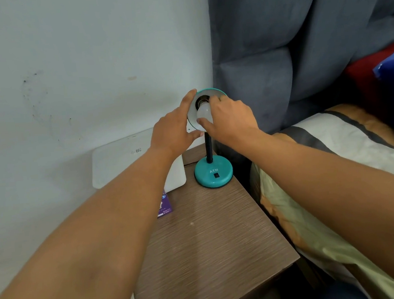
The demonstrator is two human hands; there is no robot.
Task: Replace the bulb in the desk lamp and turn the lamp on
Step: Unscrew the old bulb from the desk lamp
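Note:
A teal desk lamp stands at the back of a brown bedside table (211,238), its round base (213,173) bearing a black switch (216,175). The shade (192,116) is tilted toward me and shows a white inside. A white bulb (203,111) sits in the dark socket. My left hand (173,130) grips the shade's left rim, index finger over the top and thumb under the bottom. My right hand (229,118) holds the bulb with thumb and fingers around it.
A white flat box (121,163) leans against the wall behind the table. A purple carton (164,205) lies on the table under my left forearm. A grey padded headboard (278,58) and a bed with a pillow (334,151) are to the right.

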